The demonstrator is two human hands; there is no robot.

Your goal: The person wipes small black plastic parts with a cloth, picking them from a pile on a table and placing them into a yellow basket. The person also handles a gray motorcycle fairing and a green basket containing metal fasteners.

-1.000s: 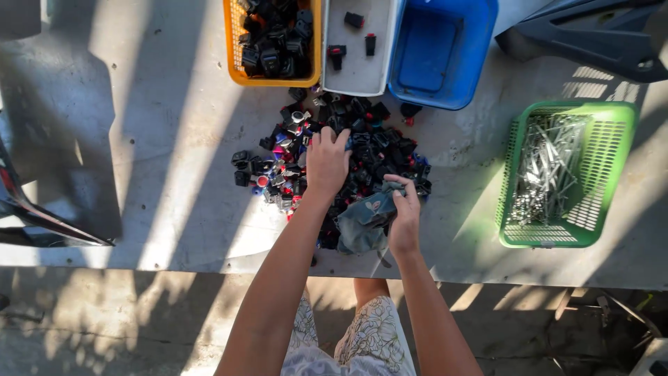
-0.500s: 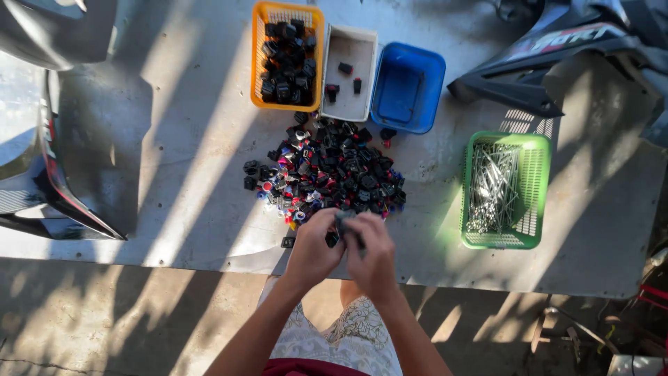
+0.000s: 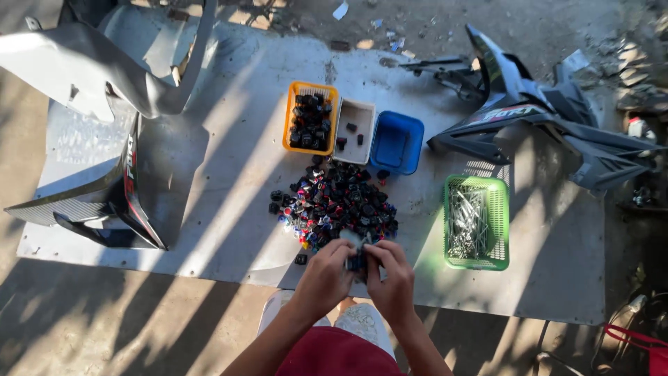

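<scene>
Both hands, left (image 3: 325, 277) and right (image 3: 394, 277), pinch one small part (image 3: 356, 259) together, just below the pile (image 3: 334, 205). Orange tray (image 3: 287, 122) is well filled, white tray (image 3: 355, 108) holds few, blue tub (image 3: 396, 143) none; most parts remain unsorted.

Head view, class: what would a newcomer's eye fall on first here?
Probably the pile of small black, red and blue parts at the middle of the grey sheet. Just below it, the left hand and right hand meet around one small part. A bright green basket of metal pieces sits to the right.
</scene>
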